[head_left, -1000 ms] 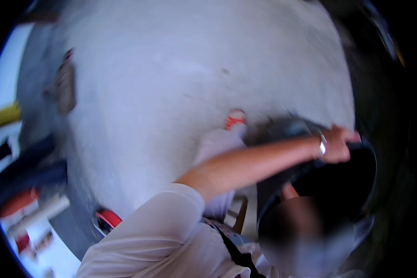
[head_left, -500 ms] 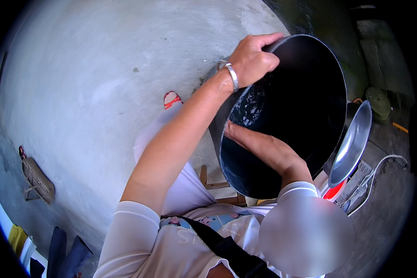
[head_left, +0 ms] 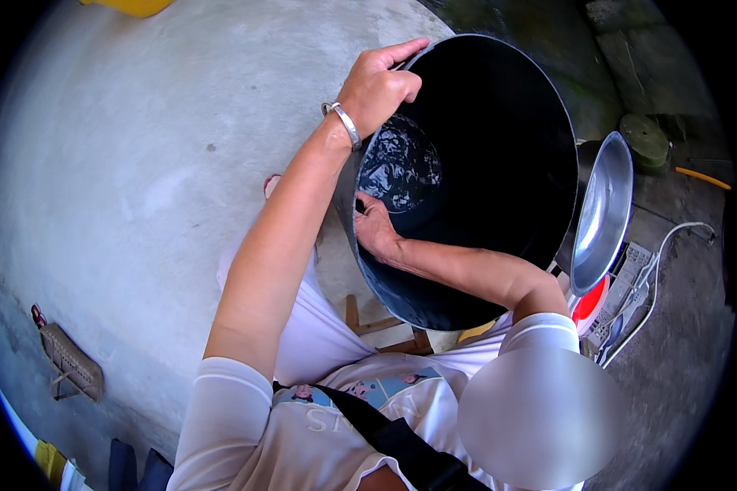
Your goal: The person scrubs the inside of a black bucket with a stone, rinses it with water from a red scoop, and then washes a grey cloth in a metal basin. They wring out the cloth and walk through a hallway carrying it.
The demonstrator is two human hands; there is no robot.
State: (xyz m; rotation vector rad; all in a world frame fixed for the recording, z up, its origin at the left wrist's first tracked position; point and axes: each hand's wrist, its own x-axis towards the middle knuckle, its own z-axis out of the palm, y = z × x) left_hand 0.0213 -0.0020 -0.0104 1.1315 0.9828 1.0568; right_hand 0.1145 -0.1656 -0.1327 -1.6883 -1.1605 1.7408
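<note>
Since half a second ago, the view has swung so that the big black pot [head_left: 475, 176] sits more in the middle of the picture, and a second ago the right hand was not in the pot at all. Both hands are in nearly the same spots as half a second ago.

On the left, the grey concrete floor [head_left: 139, 164] spreads out, with a brown sandal [head_left: 67, 360] lying on it. The left hand [head_left: 378, 86], with a silver bangle [head_left: 344, 123] on the wrist, grips the top rim of the pot. Its fingers are curled tight over the edge and the thumb lies along the rim. The pot is tipped on its side toward the person, in front of the knees, with its open mouth facing up at the camera.

The right hand [head_left: 375, 227] is inside the pot, low on the near wall. Its fingers look bent and pressed against the wet wall, but I cannot tell if they hold a cloth or a scrubber. Soapy, shiny water [head_left: 401, 164] shows on the bottom of the pot.

I think the washing is in the middle. The inside is wet and being rubbed, but it is not rinsed yet.

On the right, a shiny metal lid [head_left: 602, 213] leans just beside the pot, and a white cord [head_left: 671, 245] lies on the ground.
</note>
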